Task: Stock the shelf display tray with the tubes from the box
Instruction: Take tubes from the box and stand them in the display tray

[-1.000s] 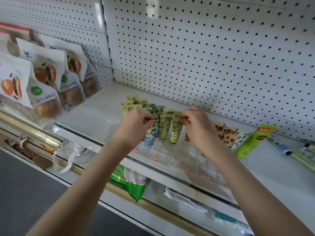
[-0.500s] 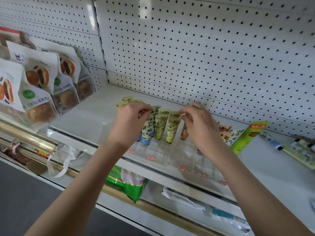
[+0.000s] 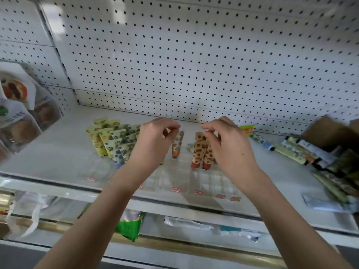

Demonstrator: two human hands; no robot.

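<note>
Tubes (image 3: 114,140) stand at 12 o'clock in the tray (image 3: 174,179) — left hand (image 3: 153,140) pinches one's crimp, right hand (image 3: 231,148) another's, apparently seating both. Next — release, then reach the box (image 3: 330,133) at 3 o'clock.

White pegboard wall (image 3: 194,55) (dotted holes), white shelf (image 3: 64,148)

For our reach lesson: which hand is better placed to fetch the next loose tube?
Right hand, likely: the loose tubes and the box lie on its side; the left hand would have to cross over.
</note>
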